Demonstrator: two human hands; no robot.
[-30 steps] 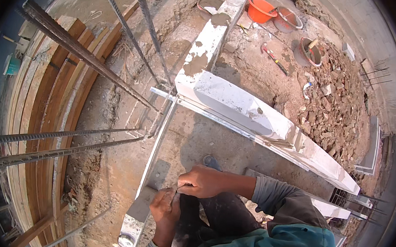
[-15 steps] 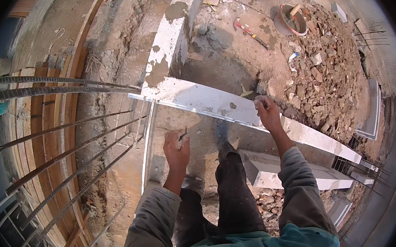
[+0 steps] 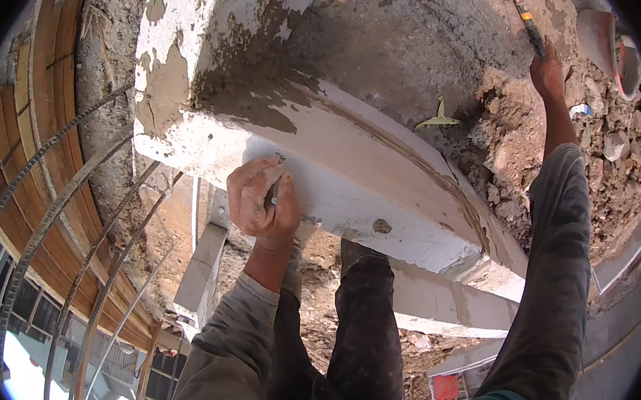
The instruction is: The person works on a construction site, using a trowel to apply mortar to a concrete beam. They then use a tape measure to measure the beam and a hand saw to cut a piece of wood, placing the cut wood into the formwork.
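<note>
My left hand (image 3: 263,199) is closed, with a small nail (image 3: 275,200) showing between the fingers. It is beside the near face of a low white block wall (image 3: 353,180), close to its corner. My right arm stretches far over the wall, and my right hand (image 3: 549,74) has its fingers at the dark handle end of a hammer (image 3: 529,24). The hammer lies on the ground beyond the wall, its handle banded red and yellow and its head cut off by the picture's edge.
Several bent steel rebars (image 3: 66,193) stick out at the left, over stacked wooden planks (image 3: 59,93). Rubble (image 3: 614,149) is heaped at the right, below a mortar bucket (image 3: 628,67). A lower white block course (image 3: 442,294) runs by my legs. A green leaf (image 3: 439,117) lies behind the wall.
I have leaned forward over the wall. My right hand has left the wall top and reached out to the hammer's handle. My left hand has come up beside the wall, still closed.
</note>
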